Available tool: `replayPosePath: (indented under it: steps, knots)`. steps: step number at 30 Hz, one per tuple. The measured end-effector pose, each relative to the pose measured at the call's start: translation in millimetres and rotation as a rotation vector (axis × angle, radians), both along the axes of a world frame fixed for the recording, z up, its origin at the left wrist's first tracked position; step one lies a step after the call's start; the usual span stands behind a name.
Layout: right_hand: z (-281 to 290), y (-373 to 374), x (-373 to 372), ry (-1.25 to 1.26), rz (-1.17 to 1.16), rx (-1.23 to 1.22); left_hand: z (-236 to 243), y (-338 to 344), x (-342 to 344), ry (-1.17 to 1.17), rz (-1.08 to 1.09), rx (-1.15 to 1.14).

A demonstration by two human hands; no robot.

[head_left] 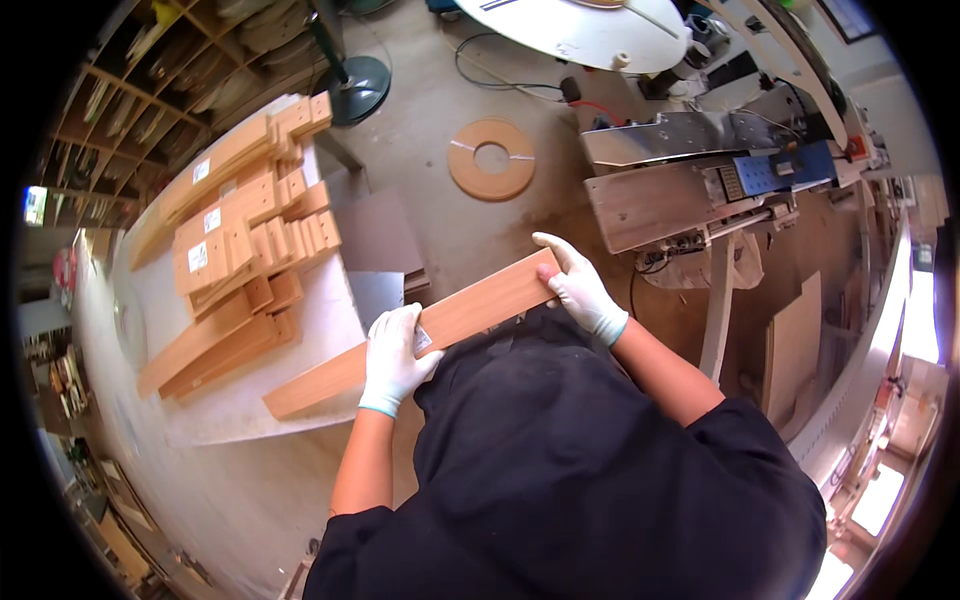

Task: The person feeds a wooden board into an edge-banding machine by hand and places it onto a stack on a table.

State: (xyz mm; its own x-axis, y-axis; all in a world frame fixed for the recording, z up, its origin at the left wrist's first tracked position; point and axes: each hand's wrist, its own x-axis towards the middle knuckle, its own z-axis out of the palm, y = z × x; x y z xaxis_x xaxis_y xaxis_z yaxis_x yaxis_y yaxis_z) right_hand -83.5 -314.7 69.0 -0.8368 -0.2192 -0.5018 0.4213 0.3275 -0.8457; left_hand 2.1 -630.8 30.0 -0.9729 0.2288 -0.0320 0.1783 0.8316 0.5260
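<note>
Across the front of my body I hold a long, light-brown wooden board, tilted so its right end is farther away. My left hand, in a white glove, is closed over the board's middle, next to a small white label. At the right end, my gloved right hand grips the board, its thumb on the upper face. The board's left end reaches over the near edge of a white table. Stacked wooden pieces with labels and holes lie on that table.
A machine with a wooden ledge and blue panel stands at the right. On the floor ahead lies a coil of edge banding. A round white table, cables and a green stand base are farther off. Shelves line the far left.
</note>
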Motion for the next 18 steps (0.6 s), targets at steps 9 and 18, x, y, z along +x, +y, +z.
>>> replayPosePath:
  steps: [9,18]
  knots:
    - [-22,120,-39,0.624,-0.430,0.068,-19,32,-31,-0.014,-0.043,-0.136]
    - [-29,180,-58,0.835,0.068,0.946,17,166,-125,0.094,-0.185,-0.230]
